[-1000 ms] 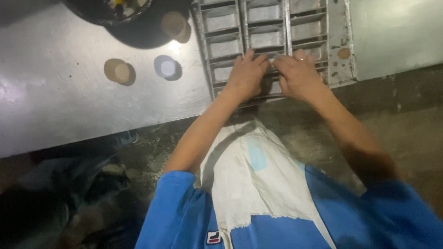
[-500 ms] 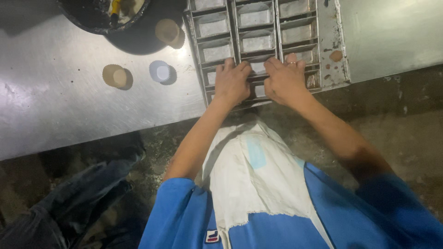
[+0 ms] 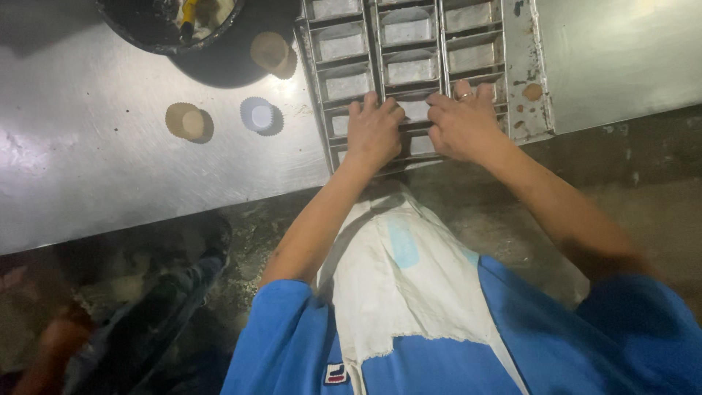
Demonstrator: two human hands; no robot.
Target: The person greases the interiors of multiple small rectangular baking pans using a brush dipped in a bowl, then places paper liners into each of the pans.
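My left hand (image 3: 373,132) and right hand (image 3: 464,124), a metal ring on one finger, press on a dull grey metal baking tray (image 3: 523,88), its rim scuffed and spotted with rust-brown stains. It sits on a brushed steel table (image 3: 110,175) with a soft sheen, beside pleated paper cups (image 3: 259,115); my white cloth apron (image 3: 395,285) looks matt and frayed.

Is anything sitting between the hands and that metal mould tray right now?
Nothing visible. The left hand and right hand lie palm-down directly on the near rows of the metal mould tray. The paper cups and the dark bowl sit off to the left, apart from both hands.
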